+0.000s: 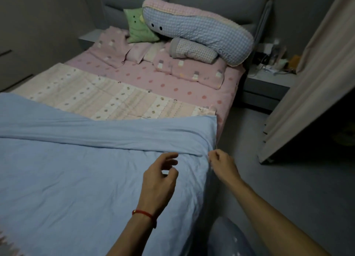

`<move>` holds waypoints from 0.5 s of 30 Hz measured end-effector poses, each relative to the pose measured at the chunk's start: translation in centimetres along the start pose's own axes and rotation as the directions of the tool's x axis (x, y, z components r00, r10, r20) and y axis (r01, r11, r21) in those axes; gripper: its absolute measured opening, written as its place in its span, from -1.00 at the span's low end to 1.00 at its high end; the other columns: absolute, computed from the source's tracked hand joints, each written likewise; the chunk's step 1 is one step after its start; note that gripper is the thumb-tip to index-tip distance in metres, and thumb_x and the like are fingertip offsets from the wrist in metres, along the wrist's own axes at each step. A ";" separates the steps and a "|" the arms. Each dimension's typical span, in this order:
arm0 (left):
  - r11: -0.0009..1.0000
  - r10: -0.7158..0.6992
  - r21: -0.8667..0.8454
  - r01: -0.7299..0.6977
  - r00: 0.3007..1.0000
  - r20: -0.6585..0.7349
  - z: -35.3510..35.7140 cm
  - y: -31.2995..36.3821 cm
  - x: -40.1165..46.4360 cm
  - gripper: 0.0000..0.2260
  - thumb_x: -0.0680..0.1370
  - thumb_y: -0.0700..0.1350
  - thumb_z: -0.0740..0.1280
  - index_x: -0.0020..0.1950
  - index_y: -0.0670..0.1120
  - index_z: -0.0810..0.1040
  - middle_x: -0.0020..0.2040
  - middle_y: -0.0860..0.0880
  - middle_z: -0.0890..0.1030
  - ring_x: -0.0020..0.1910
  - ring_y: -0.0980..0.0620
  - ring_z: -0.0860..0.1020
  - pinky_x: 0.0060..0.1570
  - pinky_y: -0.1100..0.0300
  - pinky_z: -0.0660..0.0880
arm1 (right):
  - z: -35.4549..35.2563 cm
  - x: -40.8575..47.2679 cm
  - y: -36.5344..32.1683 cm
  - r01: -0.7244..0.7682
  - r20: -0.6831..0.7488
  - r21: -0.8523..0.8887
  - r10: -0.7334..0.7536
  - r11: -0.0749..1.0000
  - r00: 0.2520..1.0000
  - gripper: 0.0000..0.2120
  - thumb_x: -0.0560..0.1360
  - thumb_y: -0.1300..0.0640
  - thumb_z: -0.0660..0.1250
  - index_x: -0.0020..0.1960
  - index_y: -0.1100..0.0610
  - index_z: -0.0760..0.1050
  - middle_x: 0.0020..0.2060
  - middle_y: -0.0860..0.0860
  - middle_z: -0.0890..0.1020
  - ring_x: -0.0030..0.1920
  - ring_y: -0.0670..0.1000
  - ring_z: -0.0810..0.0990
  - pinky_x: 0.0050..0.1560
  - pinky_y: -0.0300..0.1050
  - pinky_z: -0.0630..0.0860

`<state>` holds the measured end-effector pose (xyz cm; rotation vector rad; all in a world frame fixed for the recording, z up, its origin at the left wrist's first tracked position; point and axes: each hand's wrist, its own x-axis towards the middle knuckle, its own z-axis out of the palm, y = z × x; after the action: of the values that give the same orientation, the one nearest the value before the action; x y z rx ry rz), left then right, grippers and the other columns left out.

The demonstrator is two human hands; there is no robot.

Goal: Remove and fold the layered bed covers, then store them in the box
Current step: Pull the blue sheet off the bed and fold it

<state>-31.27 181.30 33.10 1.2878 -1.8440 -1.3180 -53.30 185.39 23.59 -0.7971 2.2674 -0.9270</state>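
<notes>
The plain light-blue cotton cover (86, 169) lay topmost on the bed. The left hand (159, 179) hovered, fingers loosely curled; the right hand (221, 163) seemingly pinched its edge. Removal was beginning; next, a firm lift.

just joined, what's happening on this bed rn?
A person stands at the bed's side working on the top layer, a blue cover. The right hand pinches its edge at the mattress side; the left hand hovers over it with fingers loosely curled, holding nothing. The striped cover and pink dotted sheet beneath lie flat. No box in view.
</notes>
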 end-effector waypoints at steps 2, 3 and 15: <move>0.999 -0.048 -0.012 0.047 0.999 -0.020 1.7 -0.4 1.8 -0.65 0.53 -0.29 0.31 0.18 0.10 0.61 0.01 0.13 0.68 0.01 0.27 0.59 -0.14 0.47 0.47 | -0.9 3.5 0.5 0.014 0.019 -0.071 -0.013 0.997 1.000 -0.71 0.64 0.09 0.23 -0.03 0.28 0.60 -0.01 0.25 0.68 0.04 0.23 0.62 0.00 -0.03 0.44; 0.997 -0.076 -0.019 0.076 0.997 -0.016 3.5 -0.4 3.6 -0.65 0.52 -0.28 0.31 0.18 0.11 0.62 0.01 0.14 0.68 0.02 0.27 0.59 -0.14 0.47 0.46 | -1.7 6.7 0.8 0.024 0.039 -0.109 -0.019 0.994 0.999 -0.71 0.64 0.11 0.22 -0.01 0.30 0.60 0.01 0.26 0.67 0.05 0.24 0.61 -0.01 -0.04 0.42; 0.864 -0.502 0.008 0.503 0.865 -0.010 19.0 -0.9 26.1 -0.63 0.53 -0.21 0.32 0.25 0.16 0.59 0.10 0.11 0.63 -0.06 0.08 0.64 -0.07 0.19 0.63 | 0.1 44.4 6.5 0.204 0.462 -0.520 0.072 0.829 0.884 -0.55 0.61 0.10 0.27 0.49 0.13 0.42 0.55 0.11 0.20 0.45 0.20 0.36 0.45 0.05 0.32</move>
<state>-57.27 165.39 22.25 1.8637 -1.5596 -1.5536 -84.89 158.32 6.83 -1.2074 2.0771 -0.0368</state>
